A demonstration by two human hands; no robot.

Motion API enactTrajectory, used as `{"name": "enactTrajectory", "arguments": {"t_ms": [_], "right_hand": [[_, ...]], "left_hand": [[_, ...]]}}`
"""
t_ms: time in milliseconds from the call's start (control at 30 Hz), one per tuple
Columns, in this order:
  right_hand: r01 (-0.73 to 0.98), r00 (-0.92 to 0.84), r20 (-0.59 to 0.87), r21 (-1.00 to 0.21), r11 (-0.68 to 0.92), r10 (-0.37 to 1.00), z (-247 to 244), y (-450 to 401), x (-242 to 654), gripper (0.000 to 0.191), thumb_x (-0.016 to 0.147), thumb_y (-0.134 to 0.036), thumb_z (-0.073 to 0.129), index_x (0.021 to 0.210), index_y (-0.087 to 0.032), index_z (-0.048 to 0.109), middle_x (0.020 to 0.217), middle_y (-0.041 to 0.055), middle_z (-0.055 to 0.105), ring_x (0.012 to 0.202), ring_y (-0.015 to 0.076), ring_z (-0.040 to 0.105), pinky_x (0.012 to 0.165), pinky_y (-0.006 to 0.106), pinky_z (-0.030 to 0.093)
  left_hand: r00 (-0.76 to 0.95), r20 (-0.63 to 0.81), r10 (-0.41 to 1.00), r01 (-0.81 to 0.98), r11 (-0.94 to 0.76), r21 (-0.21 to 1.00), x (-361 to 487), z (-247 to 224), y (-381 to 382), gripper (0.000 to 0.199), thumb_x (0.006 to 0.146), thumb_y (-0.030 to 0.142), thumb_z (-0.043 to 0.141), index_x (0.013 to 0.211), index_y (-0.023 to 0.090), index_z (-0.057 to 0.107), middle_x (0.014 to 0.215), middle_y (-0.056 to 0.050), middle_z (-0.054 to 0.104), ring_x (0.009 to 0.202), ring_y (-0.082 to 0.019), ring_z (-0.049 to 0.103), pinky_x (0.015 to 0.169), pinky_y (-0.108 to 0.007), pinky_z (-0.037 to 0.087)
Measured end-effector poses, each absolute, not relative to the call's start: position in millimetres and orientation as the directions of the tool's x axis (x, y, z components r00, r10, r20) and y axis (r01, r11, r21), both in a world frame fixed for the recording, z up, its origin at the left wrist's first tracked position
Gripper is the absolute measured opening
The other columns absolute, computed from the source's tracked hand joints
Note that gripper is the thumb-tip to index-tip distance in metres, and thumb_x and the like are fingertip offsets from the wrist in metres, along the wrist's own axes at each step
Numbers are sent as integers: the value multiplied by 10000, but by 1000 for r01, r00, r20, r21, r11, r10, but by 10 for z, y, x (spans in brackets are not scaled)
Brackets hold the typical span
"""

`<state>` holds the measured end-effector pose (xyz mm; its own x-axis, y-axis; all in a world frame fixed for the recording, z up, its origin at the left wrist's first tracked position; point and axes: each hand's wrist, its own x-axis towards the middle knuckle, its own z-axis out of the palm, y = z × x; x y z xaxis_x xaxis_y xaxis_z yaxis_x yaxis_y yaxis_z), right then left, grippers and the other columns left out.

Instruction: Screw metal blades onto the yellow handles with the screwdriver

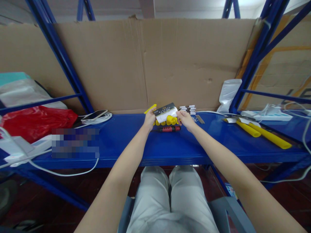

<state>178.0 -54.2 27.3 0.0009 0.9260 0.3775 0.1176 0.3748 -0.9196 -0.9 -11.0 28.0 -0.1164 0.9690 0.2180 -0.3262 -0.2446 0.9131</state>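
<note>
A flat, rectangular black-and-white printed packet (164, 112) sits right in the grip, 2 hands on it! Smooth faces, crisp edges, tilted above the glossy blue metal bench (121, 134). Just under the grip, a row of rounded, matte yellow pieces (163, 123); nearer the body, a ridged red-and-black tool handle (170, 129) lies crosswise. Right of the grip, slim white-and-dark packets (187, 109) stack up beside a flat grey strip (200, 119). Well off to the right, 2 long yellow tubular handles (264, 132); beyond the grip, a creased brown cardboard wall (182, 61).

And the pose: both forearms reach forward, converging. The left hand (148, 120) is closed on the packet's left edge, the right hand (185, 119) pinching its lower right edge, fingers curled beneath.
</note>
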Motion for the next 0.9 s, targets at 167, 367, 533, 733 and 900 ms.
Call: {"name": "enactTrajectory", "arguments": {"t_ms": [167,367,533,733,900], "right_hand": [[125,-4,385,-916,382,923,266,-532,1809,426,896,-482,581,609,-213,417,412,-71,417,343,58,358,344,168,274],[126,0,346,-931,343,938,285,-560,1776,360,921,-393,557,635,-208,443,445,-72,425,352,59,363,344,172,277],[63,116,334,-942,329,935,327,-525,1867,328,925,-357,527,648,-214,425,485,-69,407,375,67,365,361,187,305],[25,404,314,-943,332,859,376,-417,2054,188,873,-235,499,728,-237,380,548,-75,442,358,70,375,344,199,283],[-33,571,213,-959,281,793,399,-313,2287,139,808,-163,507,861,-238,402,605,-78,496,362,76,393,339,206,296]], "left_hand": [[-198,130,972,-279,-183,943,-89,266,-28,431,761,141,743,1159,194,586,769,6,678,577,-87,641,599,-207,535],[-327,154,933,-280,-251,926,-103,258,-54,622,714,169,799,1260,209,504,849,-2,629,587,-80,626,594,-210,551],[-425,105,899,-250,-228,941,-183,298,-94,642,747,120,738,1310,221,447,1001,-49,632,651,-104,653,602,-228,552],[-487,29,873,-203,-145,968,-207,293,-91,696,764,66,621,1392,234,370,1077,-70,635,757,-139,673,633,-248,556],[-417,4,909,-223,-107,969,-174,233,-48,803,740,73,604,1468,238,309,859,-20,647,649,-163,656,659,-324,564]]}}
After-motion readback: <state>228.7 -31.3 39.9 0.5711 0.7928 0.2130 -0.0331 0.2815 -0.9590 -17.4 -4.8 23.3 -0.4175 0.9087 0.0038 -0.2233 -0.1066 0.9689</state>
